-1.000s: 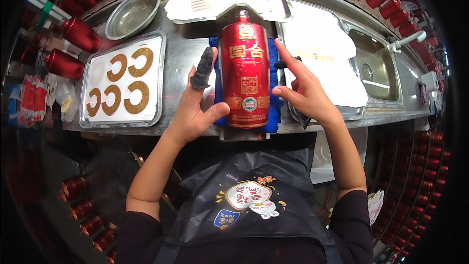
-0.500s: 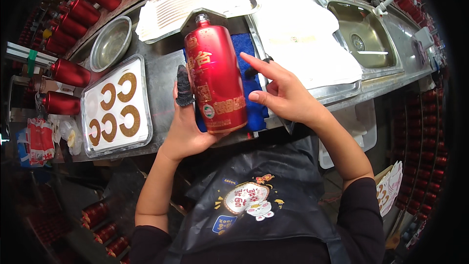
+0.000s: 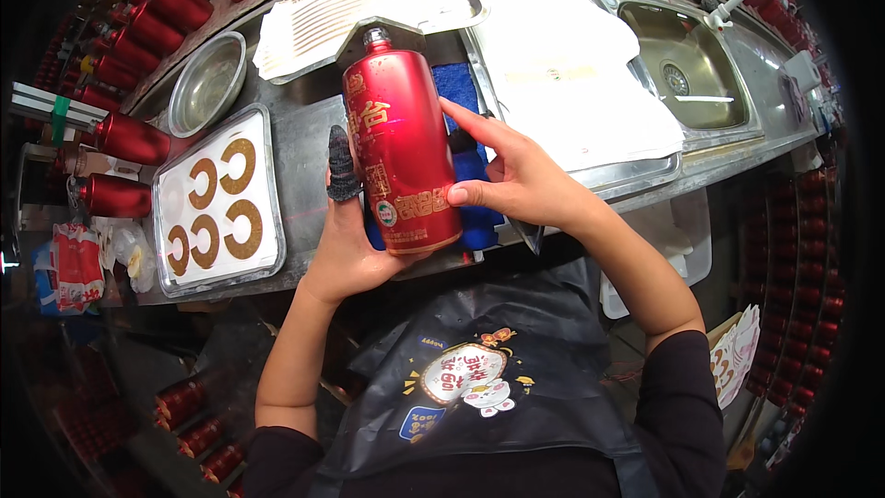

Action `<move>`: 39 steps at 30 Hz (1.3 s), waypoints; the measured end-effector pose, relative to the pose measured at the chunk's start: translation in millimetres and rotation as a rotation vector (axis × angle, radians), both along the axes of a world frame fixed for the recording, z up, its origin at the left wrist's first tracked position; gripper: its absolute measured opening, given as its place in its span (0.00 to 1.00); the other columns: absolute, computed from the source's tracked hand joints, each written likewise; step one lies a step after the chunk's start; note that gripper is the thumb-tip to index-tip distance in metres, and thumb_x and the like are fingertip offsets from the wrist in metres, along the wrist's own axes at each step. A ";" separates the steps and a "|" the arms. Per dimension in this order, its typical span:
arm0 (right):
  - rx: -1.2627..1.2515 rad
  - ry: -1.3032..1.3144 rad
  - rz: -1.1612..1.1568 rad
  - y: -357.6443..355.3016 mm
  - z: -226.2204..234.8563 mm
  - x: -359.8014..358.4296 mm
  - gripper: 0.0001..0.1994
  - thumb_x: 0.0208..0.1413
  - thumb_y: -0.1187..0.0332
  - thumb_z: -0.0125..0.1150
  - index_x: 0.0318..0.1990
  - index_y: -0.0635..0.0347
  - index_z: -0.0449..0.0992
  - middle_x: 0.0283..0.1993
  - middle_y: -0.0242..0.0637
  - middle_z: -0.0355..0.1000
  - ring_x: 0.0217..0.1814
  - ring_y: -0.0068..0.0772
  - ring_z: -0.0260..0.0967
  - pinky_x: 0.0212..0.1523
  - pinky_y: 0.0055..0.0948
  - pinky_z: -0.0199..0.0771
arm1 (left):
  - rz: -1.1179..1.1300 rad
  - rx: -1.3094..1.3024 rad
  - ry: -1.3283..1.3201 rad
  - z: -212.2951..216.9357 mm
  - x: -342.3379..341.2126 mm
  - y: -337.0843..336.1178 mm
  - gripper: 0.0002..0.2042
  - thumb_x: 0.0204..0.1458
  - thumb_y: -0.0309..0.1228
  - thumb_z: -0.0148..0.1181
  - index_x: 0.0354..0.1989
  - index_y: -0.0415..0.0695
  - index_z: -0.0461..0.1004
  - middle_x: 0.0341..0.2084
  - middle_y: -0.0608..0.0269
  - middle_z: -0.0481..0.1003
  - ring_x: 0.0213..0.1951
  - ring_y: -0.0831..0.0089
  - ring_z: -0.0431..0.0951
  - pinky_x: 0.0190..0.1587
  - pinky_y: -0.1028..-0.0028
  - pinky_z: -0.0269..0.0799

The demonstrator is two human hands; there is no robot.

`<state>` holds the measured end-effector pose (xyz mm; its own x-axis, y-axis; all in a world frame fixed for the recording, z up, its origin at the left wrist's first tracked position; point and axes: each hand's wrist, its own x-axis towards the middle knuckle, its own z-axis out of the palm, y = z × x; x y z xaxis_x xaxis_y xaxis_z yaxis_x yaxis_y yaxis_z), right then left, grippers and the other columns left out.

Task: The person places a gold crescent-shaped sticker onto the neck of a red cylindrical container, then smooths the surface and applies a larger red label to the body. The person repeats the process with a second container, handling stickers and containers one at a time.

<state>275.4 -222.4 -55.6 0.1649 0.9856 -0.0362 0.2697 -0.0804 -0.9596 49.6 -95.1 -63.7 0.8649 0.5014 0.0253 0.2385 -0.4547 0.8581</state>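
Red bottle (image 3: 403, 148) lies tilted between the hands, over blue cloth (image 3: 477, 228) on the steel desk (image 3: 309, 143). The left hand (image 3: 343, 256) cups its lower left side, thumb by the base, a black cover on one finger. The right hand's (image 3: 527, 180) thumb and forefinger are spread, touching its right side. Left of it, a tray (image 3: 277, 198) carries gold crescents (image 3: 232, 231).

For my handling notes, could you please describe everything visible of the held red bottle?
The red bottle looks glossy, with gold printing, a round green-white mark and a greyish neck pointing away, slightly left. It overlies a blue cloth; the left hand cups its lower left, the right hand touches its right side with thumb and index finger. Material unclear.
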 end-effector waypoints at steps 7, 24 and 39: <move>-0.019 0.141 0.012 0.7 1.5 2.9 0.40 0.58 0.63 0.70 0.76 0.51 0.56 0.70 0.41 0.62 0.34 0.09 0.62 0.33 0.14 0.68 | 0.026 0.057 -0.131 -0.4 -4.8 -3.3 0.59 0.35 0.41 0.84 0.73 0.41 0.46 0.64 0.45 0.61 0.64 0.50 0.66 0.65 0.57 0.62; -0.019 -0.042 -0.153 -25.7 16.8 -12.4 0.27 0.64 0.71 0.60 0.70 0.54 0.66 0.52 0.34 0.72 0.32 0.10 0.63 0.33 0.14 0.66 | 0.043 0.436 -0.277 13.5 1.8 -9.7 0.56 0.35 0.49 0.80 0.73 0.45 0.53 0.71 0.45 0.57 0.73 0.46 0.53 0.72 0.39 0.28; -0.104 0.027 -0.124 -19.6 17.9 -21.9 0.33 0.60 0.60 0.68 0.70 0.61 0.66 0.40 0.27 0.59 0.33 0.14 0.58 0.33 0.18 0.60 | 0.190 -0.176 -0.469 -1.9 -0.6 -9.4 0.49 0.54 0.46 0.69 0.76 0.39 0.43 0.71 0.41 0.51 0.71 0.49 0.51 0.73 0.56 0.41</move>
